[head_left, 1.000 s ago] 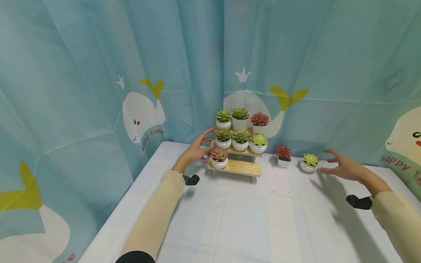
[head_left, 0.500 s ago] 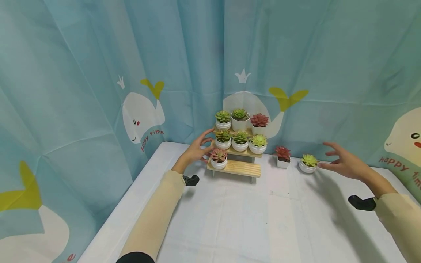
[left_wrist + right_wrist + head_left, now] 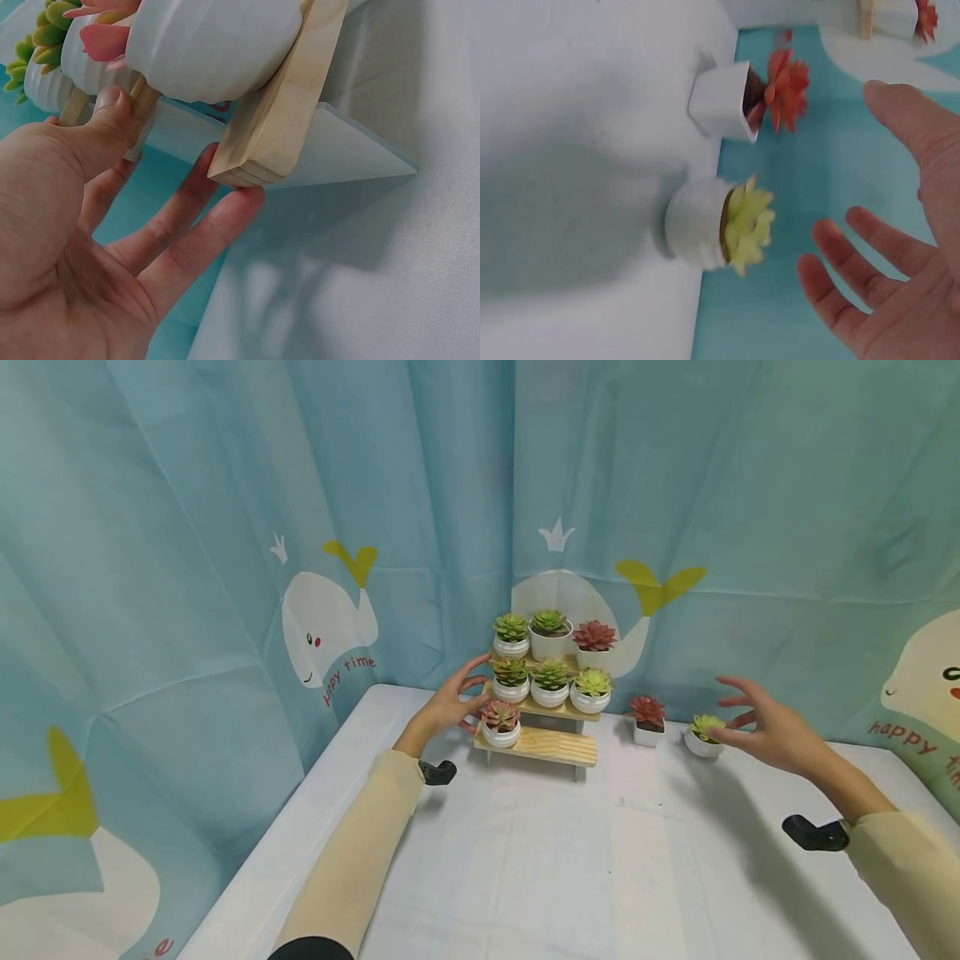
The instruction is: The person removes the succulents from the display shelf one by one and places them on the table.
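Sitting nr R grip (image 3: 776, 735): succulent (image 3: 744, 225) (yel-grn)

The left arm (image 3: 352, 852) stretches forward, the left hand (image 3: 442, 706) spread with its fingers (image 3: 176, 259) apart and slightly bent. The right arm (image 3: 903, 860) reaches inward, the right hand (image 3: 776, 731) raised, thumb (image 3: 907, 112) and fingers parted, gently curved

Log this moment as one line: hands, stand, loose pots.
left hand: touching three-tier wooden stand | right hand: near tabletop yellow-green succulent, not touching | bottom tier: single pink succulent | red succulent: tabletop, untouched
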The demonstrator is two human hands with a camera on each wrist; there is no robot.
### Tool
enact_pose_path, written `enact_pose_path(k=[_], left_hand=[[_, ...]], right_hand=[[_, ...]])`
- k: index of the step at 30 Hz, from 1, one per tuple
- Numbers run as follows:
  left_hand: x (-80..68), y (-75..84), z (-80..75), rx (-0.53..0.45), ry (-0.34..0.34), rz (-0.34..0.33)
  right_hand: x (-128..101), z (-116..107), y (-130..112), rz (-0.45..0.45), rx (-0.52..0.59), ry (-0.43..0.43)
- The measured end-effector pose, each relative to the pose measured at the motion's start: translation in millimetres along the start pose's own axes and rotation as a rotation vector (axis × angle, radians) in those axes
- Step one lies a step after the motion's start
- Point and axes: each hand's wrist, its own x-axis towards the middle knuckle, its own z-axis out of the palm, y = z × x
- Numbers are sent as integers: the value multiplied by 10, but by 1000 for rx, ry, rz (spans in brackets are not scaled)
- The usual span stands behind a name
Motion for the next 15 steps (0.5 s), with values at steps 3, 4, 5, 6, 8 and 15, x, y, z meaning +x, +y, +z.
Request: enact_pose_path(k=[3,4,5,6,8,15], left_hand=[[-1,-3,5,-2,-3,3],[-2,-3,6,-2,-3,2],[-2,-3,8,-1,-3,1],[-2,-3,11,0,-2,-2],[-3,-2,14,2,-1,-7],[-1,-3,-3,6,-2,-8]], right_hand=[[17,26,-104,-24,3,51],[25,33,-140,-27,6,65],[32,42,-171,-32,8,76],[37,51,-203,-39,12,86],[45,68,-261,-55,17,107],[72,127,-477,-133,69,136]])
